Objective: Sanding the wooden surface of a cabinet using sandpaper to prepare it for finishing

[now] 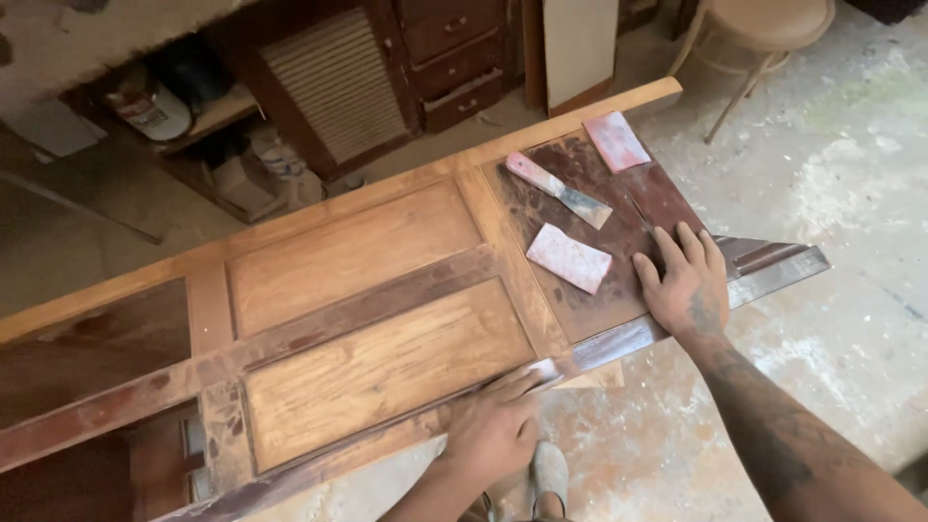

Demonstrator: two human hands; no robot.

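While sanding: left hand (pixel 495 425) presses sandpaper (pixel 543 371) on door panel (pixel 387 367) edge.
Right hand (pixel 684 280): flat, empty, bracing.
Tip: follow the grain.

Door (pixel 377 319) cut off at left picture edge. Left hand (pixel 493 430) covers something pale, perhaps sandpaper, mostly hidden. Stool (pixel 764 24) top cropped. Cans (pixel 150 106) on shelf in shadow, blurred.
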